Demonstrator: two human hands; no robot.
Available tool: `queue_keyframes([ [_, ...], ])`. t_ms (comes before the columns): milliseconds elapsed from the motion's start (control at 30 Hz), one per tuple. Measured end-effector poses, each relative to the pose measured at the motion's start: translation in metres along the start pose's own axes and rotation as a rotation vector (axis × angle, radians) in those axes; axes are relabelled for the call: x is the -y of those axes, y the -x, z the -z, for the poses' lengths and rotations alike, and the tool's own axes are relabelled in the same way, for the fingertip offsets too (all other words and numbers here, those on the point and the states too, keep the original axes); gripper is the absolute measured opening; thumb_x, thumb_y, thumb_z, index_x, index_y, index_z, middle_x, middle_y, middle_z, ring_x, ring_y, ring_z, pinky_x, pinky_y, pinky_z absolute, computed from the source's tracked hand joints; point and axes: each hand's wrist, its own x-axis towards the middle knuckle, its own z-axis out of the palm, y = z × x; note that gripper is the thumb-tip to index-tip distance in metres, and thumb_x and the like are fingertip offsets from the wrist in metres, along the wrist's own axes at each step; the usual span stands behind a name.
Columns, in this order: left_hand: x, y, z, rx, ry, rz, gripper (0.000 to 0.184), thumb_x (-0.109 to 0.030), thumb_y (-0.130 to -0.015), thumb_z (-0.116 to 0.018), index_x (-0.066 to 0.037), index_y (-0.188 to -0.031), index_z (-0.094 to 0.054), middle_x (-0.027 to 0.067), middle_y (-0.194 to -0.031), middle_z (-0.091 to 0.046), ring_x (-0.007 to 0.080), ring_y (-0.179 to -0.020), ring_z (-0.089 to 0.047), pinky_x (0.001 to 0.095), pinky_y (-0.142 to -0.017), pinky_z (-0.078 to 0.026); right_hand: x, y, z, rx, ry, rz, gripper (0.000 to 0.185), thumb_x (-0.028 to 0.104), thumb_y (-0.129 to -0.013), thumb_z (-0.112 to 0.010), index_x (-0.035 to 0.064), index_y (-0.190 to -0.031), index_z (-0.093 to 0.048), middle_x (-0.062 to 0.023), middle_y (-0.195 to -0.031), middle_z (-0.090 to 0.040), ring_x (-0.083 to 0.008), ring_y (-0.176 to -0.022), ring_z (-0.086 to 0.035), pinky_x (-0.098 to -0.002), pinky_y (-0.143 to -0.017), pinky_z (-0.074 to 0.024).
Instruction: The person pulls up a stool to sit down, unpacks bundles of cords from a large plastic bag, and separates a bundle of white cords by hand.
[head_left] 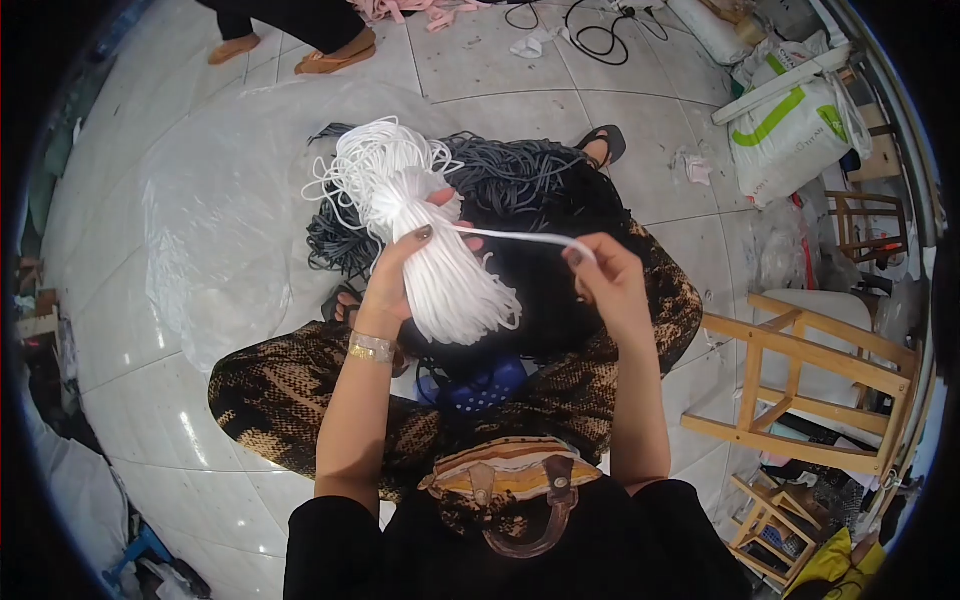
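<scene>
A bundle of white cord (452, 285) is gathered at its middle, its loops fanning out above and below. My left hand (397, 272) is wrapped round this bundle, thumb across the front. From the gathered part a white strand runs to the right, pulled taut. My right hand (608, 278) pinches that strand near its end, between thumb and fingers. Beneath and behind the bundle lies a heap of dark grey cord (520, 180), partly hidden by the white loops and my left hand.
Clear plastic sheeting (215, 220) spreads over the tiled floor at left. A wooden stool (800, 385) lies at right, below a white and green sack (795, 140). A blue dotted item (485, 388) sits between my legs. Another person's feet (335, 55) stand at the upper left.
</scene>
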Motion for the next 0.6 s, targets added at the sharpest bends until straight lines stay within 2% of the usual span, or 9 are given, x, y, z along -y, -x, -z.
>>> queue_keyframes([
  [67, -0.002, 0.001, -0.001, -0.028, -0.054, 0.014, 0.069, -0.022, -0.079, -0.056, -0.004, -0.138, -0.024, 0.0192, -0.11, -0.055, 0.0344, -0.103, -0.056, 0.051, -0.089, -0.045, -0.001, -0.007, 0.0, 0.044, 0.016, 0.053, 0.007, 0.009, -0.083, -0.061, 0.0015, -0.085, -0.062, 0.005, -0.067, -0.054, -0.0008, -0.056, -0.042, -0.018, -0.05, -0.0335],
  [200, 0.003, 0.0, -0.008, -0.039, -0.092, 0.015, 0.069, -0.016, -0.075, -0.051, -0.002, -0.137, -0.025, 0.0173, -0.104, -0.056, 0.0329, -0.103, -0.056, 0.0475, -0.086, -0.048, -0.021, -0.014, -0.022, 0.212, 0.227, 0.127, 0.008, 0.006, -0.079, -0.062, 0.0015, -0.086, -0.062, 0.0046, -0.065, -0.055, -0.0015, -0.057, -0.045, -0.0174, -0.051, -0.0349],
  [267, 0.003, 0.001, -0.01, -0.04, -0.092, 0.019, 0.071, -0.013, -0.072, -0.049, -0.001, -0.137, -0.025, 0.0164, -0.101, -0.056, 0.0321, -0.103, -0.056, 0.0457, -0.085, -0.049, -0.031, -0.015, -0.032, 0.277, 0.095, 0.106, 0.011, 0.007, -0.077, -0.064, 0.0021, -0.086, -0.061, 0.0041, -0.065, -0.055, -0.001, -0.056, -0.044, -0.0174, -0.05, -0.034],
  [300, 0.002, 0.001, -0.012, -0.047, -0.092, 0.035, 0.076, -0.01, -0.066, -0.049, -0.001, -0.138, -0.025, 0.0156, -0.099, -0.056, 0.031, -0.102, -0.056, 0.0437, -0.085, -0.049, -0.031, -0.016, -0.037, 0.258, 0.062, 0.128, 0.012, 0.007, -0.077, -0.065, 0.0024, -0.086, -0.061, 0.0041, -0.064, -0.054, -0.001, -0.056, -0.043, -0.0175, -0.049, -0.0329],
  [367, 0.001, 0.002, -0.01, 0.008, -0.082, 0.059, 0.074, -0.009, -0.066, -0.051, -0.001, -0.136, -0.028, 0.0135, -0.103, -0.053, 0.0267, -0.1, -0.057, 0.039, -0.086, -0.048, -0.028, -0.017, -0.044, 0.215, -0.005, 0.173, 0.014, 0.009, -0.075, -0.067, 0.003, -0.086, -0.06, 0.0042, -0.062, -0.052, -0.0009, -0.054, -0.041, -0.0178, -0.048, -0.0308],
  [500, 0.005, 0.001, -0.005, 0.069, -0.132, 0.065, 0.076, -0.007, -0.064, -0.054, -0.002, -0.136, -0.029, 0.0106, -0.102, -0.052, 0.021, -0.095, -0.056, 0.0326, -0.086, -0.047, -0.013, -0.018, -0.055, 0.178, 0.156, 0.228, 0.016, 0.009, -0.073, -0.068, 0.003, -0.086, -0.06, 0.0043, -0.058, -0.047, -0.0023, -0.052, -0.036, -0.0194, -0.046, -0.0276],
  [600, 0.008, 0.003, -0.014, 0.032, -0.153, 0.068, 0.078, -0.005, -0.063, -0.053, -0.002, -0.137, -0.029, 0.0089, -0.1, -0.052, 0.0194, -0.093, -0.055, 0.0318, -0.085, -0.047, 0.0, -0.018, -0.06, 0.162, 0.341, 0.257, 0.015, 0.011, -0.074, -0.067, 0.002, -0.086, -0.062, 0.0035, -0.058, -0.049, -0.0027, -0.051, -0.037, -0.0197, -0.046, -0.0291],
])
